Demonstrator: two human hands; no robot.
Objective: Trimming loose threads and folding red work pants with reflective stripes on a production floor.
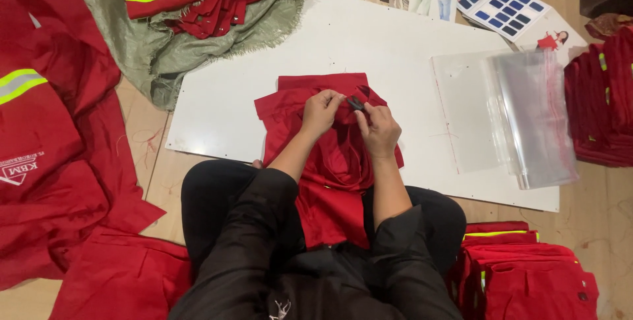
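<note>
Head view: red garment on white board; fabric pinched by left hand, small black tool pinched by right hand; trimming judged underway, steady grip needed.

We see a pale wooden floor carrying a flat white rectangular board. On that board lies a crumpled red cloth garment, and to its right a stack of clear plastic bags. Off the board, straight on the floor, a heap of red garments with reflective stripes lies at left, an olive woven sack at upper left, folded red garments at lower right, another red stack at far right.
</note>
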